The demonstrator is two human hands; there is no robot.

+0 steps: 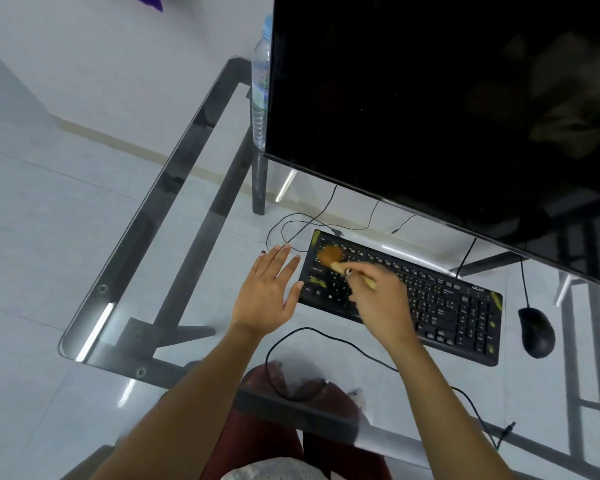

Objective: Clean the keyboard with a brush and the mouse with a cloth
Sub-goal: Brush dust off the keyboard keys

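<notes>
R hand [383, 299] is closed round the pale wooden handle of a small brush with a soft orange-brown bristle head [330, 255]; handle pokes out betw. thumb and fingers, bristles pressed on the far-left keys of the flat black plastic keyboard [430, 306]. Brush head is motion-blurred, so exact keys under it can't be told. L hand [269, 294] lies open and flat, fingers spread, holding nothing, on the clear glass desk top [125, 271], thumb side touching or just beside the keyboard's left edge, seemingly steadying it.

Keyboard sits near-centre of desk, angled, under the big dark monitor [447, 98]. Black corded mouse [536, 331] rests just right of the keyboard, untouched.

Progress, as a guess: brushing is under way at the left end; yellowish smears show at the keyboard's corners and left keys, so the right side and numpad look not yet done. Mouse wipe is still to come.

Hard to see: no cloth anywhere in view. R hand covers the middle keys. Clear plastic water bottle [261, 95] at far left is half hidden by the monitor. Cable [326, 336] ends run out of view.
</notes>
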